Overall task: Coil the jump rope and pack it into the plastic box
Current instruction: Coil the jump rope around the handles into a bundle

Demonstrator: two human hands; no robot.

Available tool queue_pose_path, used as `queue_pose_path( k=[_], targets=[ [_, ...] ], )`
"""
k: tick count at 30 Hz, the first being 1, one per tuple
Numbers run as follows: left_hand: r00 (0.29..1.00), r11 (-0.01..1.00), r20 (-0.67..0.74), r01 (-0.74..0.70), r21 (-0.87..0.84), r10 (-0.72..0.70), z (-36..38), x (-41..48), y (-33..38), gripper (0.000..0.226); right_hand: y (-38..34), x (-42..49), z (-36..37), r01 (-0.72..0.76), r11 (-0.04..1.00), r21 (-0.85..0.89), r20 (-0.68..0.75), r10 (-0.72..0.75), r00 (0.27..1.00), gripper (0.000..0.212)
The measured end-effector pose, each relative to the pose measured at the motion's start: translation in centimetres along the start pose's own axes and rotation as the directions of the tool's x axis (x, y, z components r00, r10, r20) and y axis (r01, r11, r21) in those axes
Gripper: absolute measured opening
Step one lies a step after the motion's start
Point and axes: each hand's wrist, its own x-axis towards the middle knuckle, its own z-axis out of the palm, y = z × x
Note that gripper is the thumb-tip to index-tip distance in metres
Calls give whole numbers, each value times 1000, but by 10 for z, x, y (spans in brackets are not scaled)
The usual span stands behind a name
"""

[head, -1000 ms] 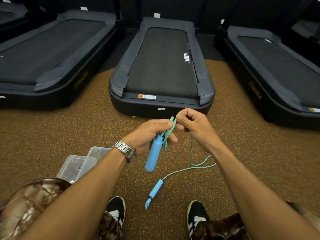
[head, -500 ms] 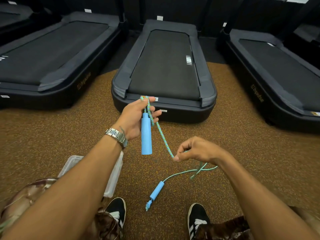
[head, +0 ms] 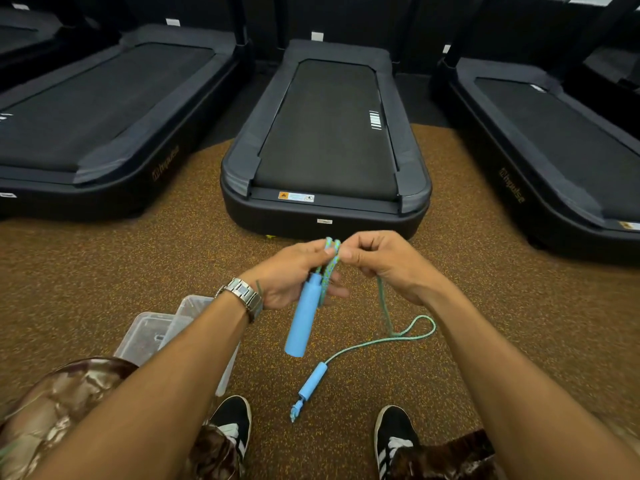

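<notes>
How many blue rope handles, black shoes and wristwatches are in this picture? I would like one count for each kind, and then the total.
Blue handles: 2
Black shoes: 2
Wristwatch: 1
Total: 5

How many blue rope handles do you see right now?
2. The hanging handle dangles below the left hand, beside the gathered rope loops. The floor handle lies on the carpet, just ahead of the shoes. None seems hidden.

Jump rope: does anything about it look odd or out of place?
Nothing looks damaged. Its second handle lies loose on the carpet, a knotted end poking out, with slack rope looped beside it.
</notes>
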Motion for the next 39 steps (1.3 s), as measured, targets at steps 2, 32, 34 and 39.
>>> queue_pose_path(
  k=[2,32,34,39],
  targets=[
    [997,999,67,41,-34,-39,5,0,-3,31,1,3,-1,52,998,33,-108,-49,993,8],
    [952,876,139,-188,-444,275,5,2,-1,40,57,-15,24,-282,935,214,-80,304,949,27],
    [954,874,134,-181,-451,267,7,3,1,40,52,-13,25,-297,868,397,-44,342,939,27],
    [954,913,201,-133,-385,223,12,2,2,41,40,-8,26,-255,784,566,28,291,956,40]
  ],
)
